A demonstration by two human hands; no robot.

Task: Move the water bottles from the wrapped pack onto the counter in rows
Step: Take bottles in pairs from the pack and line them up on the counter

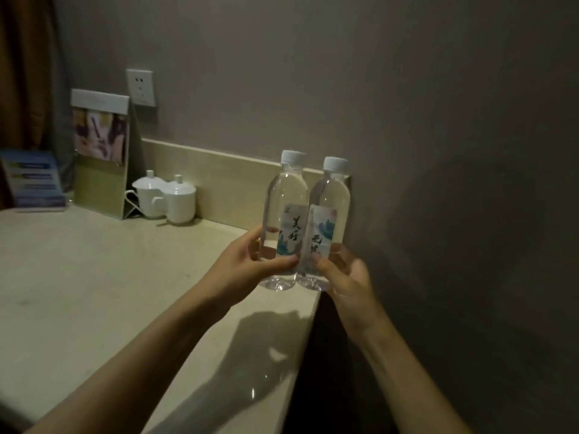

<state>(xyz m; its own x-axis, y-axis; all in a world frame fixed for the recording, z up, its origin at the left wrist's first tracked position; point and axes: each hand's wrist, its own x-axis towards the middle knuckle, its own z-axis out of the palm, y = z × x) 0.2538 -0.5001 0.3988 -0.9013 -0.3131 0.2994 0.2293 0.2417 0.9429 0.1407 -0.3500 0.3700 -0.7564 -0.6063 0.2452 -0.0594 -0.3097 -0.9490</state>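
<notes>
Two clear water bottles with white caps and blue-white labels stand upright side by side at the right end of the beige counter (pixel 94 292). My left hand (pixel 244 261) grips the lower part of the left bottle (pixel 286 198). My right hand (pixel 344 274) grips the lower part of the right bottle (pixel 332 198). The bottles touch each other, and their bases are at or just above the counter's right edge. No wrapped pack is in view.
Two white lidded cups (pixel 166 195) stand at the back of the counter next to a standing card (pixel 100 151) and a blue leaflet holder (pixel 31 180). A wall socket (pixel 141 87) is above. A dark gap (pixel 322 371) drops off right of the counter edge.
</notes>
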